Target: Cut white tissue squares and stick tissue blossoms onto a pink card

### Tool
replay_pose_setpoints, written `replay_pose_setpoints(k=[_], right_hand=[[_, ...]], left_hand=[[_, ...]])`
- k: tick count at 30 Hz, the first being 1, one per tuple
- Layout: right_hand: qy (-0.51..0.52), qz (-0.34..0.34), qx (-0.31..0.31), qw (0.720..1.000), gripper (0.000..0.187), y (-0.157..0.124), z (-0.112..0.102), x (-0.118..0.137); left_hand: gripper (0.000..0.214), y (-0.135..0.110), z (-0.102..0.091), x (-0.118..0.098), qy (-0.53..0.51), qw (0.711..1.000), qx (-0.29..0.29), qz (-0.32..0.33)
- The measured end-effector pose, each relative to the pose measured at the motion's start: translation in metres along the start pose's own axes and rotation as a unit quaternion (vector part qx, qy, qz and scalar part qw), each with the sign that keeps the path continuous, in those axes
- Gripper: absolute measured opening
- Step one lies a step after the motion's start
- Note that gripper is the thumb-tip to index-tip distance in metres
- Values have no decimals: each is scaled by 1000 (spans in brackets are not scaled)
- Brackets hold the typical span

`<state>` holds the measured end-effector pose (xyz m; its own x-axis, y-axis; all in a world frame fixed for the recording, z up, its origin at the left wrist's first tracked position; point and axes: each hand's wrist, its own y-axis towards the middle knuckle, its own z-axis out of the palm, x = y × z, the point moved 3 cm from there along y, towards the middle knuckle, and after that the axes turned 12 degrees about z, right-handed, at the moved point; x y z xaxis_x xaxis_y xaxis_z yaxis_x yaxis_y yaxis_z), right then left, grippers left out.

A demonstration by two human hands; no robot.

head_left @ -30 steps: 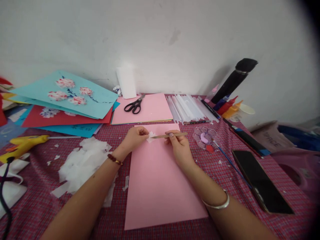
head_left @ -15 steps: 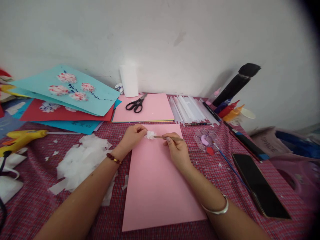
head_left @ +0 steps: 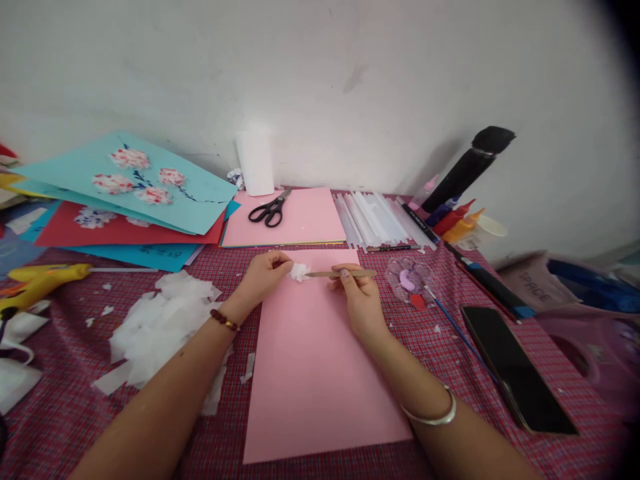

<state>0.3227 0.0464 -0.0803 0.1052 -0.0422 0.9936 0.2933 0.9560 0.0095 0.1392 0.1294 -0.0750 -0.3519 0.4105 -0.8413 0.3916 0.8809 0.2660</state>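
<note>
A pink sheet of paper (head_left: 320, 373) lies in front of me on the red checked cloth. My left hand (head_left: 264, 273) is closed, its fingertips pinching a small white tuft of tissue (head_left: 299, 271) at the sheet's far edge. My right hand (head_left: 359, 297) is closed on a thin wooden stick (head_left: 340, 273), held level, with its tip at the tuft. A beaded bracelet sits on my left wrist and a silver bangle on my right.
A heap of white tissue scraps (head_left: 160, 327) and a yellow glue gun (head_left: 40, 280) lie on the left. Coloured sheets (head_left: 130, 193) with tissue flowers, scissors (head_left: 270, 210) and white sticks (head_left: 375, 217) lie behind. A paint palette (head_left: 411, 277), brush, phone (head_left: 515, 367) and bottles (head_left: 455, 217) are on the right.
The white tissue piece has gone from a flatter scrap to a bunched tuft between my fingertips and the stick tip. Both hands stay at the sheet's far edge.
</note>
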Motion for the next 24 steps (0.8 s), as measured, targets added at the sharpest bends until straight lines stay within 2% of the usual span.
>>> replay_pose_setpoints(k=[4,7,9,12,15,17,19,21,24], right_hand=[[53,38,-7,998,17,3,-1,-2],[117,88,-29,989,19,3,-4,-4],[146,116,-40,982,21,4,-6,-6],[148,135,-30,979,23,6,-6,-9],[151,140,-18,978,25,7,-6,-10],[150,140,-12,979,26,6,-6,-9],[146,139,-9,979,26,6,-6,-8],[138,138,-11,981,26,5,-6,-8],[130,130,-11,983,26,5,-6,-9]], left_hand=[[21,-2,-1,-3,-49,998,-27,-8],[27,-3,-6,-8,-124,986,-102,-46],[27,-7,-10,-21,-163,975,-142,-42],[37,-13,-12,-53,-162,980,-115,9],[48,-20,-18,-90,-143,988,-16,55],[55,-22,-35,-109,-112,989,51,79],[57,-20,-67,-113,-39,993,77,84],[47,-18,-104,-101,53,993,83,59],[33,-21,-145,-61,164,973,159,-28]])
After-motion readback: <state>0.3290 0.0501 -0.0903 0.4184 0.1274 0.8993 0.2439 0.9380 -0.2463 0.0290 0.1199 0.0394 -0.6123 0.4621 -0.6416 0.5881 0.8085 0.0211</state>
